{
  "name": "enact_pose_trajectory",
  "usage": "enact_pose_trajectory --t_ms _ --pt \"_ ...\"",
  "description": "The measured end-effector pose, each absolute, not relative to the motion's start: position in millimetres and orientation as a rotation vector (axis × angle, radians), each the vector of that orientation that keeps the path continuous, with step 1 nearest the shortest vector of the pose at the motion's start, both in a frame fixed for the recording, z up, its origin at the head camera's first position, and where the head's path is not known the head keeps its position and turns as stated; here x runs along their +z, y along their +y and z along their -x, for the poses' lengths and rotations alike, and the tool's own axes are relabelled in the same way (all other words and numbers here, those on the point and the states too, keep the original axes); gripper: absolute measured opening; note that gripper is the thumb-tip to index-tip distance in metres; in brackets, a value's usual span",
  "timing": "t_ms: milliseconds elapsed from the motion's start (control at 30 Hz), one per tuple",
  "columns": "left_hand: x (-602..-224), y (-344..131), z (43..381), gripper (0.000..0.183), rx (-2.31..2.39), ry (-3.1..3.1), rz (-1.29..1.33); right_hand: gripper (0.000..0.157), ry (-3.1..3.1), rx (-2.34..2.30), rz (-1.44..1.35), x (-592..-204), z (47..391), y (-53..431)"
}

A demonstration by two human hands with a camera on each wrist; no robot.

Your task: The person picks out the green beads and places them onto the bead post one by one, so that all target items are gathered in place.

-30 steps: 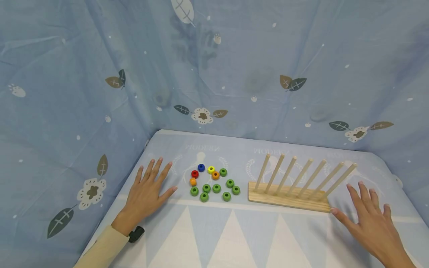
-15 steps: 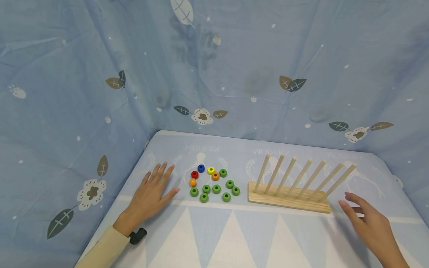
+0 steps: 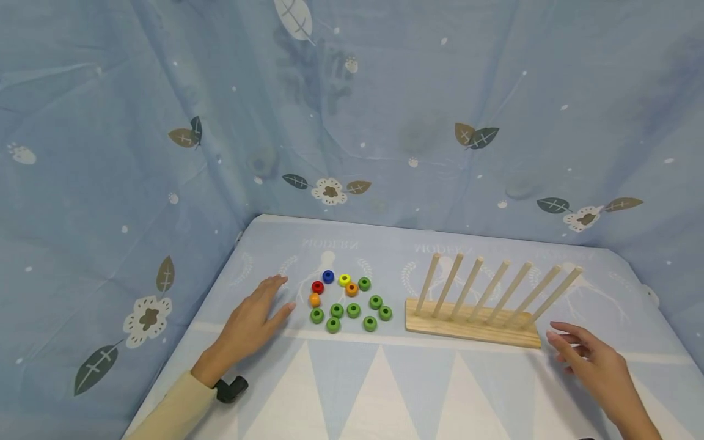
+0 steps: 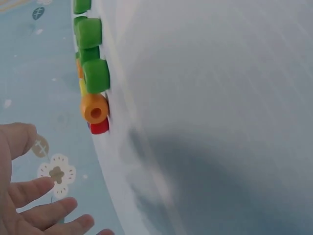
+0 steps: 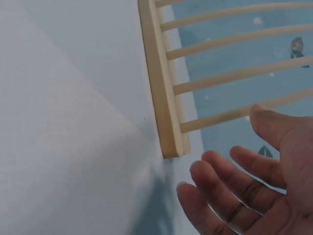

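My left hand [image 3: 249,324] hovers left of a cluster of wooden beads, holding nothing. Its thumb points towards a green bead [image 3: 316,315]. Several other green beads lie around a blue bead [image 3: 328,277], a red bead [image 3: 318,287], a yellow bead [image 3: 344,280] and two orange ones; one orange bead [image 4: 94,108] lies on its side with its hole showing. My right hand [image 3: 596,370], fingers loosely bent and holding nothing, is just right of a pale wooden rack [image 3: 473,333]. A row of several bare pegs [image 3: 428,284] rises from that base.
A pale blue and white patterned cloth [image 3: 379,391] covers the table. Blue printed fabric [image 3: 385,110] hangs behind and at the sides. A black strap piece [image 3: 232,389] sits by the left wrist.
My right hand has turned from spread fingers to a loosely bent pose and shifted slightly left. My left hand has rolled, bringing its fingers closer together. Beads and rack stay in place.
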State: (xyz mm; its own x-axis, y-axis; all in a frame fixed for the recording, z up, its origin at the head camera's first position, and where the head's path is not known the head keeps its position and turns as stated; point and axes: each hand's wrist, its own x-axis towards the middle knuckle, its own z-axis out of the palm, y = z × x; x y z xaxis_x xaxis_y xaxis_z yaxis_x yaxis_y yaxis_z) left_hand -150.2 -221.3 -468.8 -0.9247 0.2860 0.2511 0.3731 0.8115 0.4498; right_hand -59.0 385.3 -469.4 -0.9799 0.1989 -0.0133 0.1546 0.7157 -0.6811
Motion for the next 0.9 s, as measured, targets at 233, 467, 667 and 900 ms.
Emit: enact_pose_trajectory --t_ms 233,467,667,900 --pt "-470.8 -217.7 150.9 0.054 -0.918 -2.833 0.448 0.057 -2.811 1.359 0.279 -480.6 62.6 384.7" --pt "-472.5 -214.2 152.4 0.049 -1.045 -2.822 0.458 0.062 -2.778 1.445 0.336 -488.6 69.7 382.8" --pt "-473.8 -210.6 153.5 0.048 -1.086 -2.826 0.447 0.064 -2.764 1.481 0.366 -493.9 73.1 384.3" --pt "-475.0 -208.8 154.6 0.048 -1.115 -2.825 0.455 0.067 -2.766 1.503 0.388 -497.1 77.3 386.8"
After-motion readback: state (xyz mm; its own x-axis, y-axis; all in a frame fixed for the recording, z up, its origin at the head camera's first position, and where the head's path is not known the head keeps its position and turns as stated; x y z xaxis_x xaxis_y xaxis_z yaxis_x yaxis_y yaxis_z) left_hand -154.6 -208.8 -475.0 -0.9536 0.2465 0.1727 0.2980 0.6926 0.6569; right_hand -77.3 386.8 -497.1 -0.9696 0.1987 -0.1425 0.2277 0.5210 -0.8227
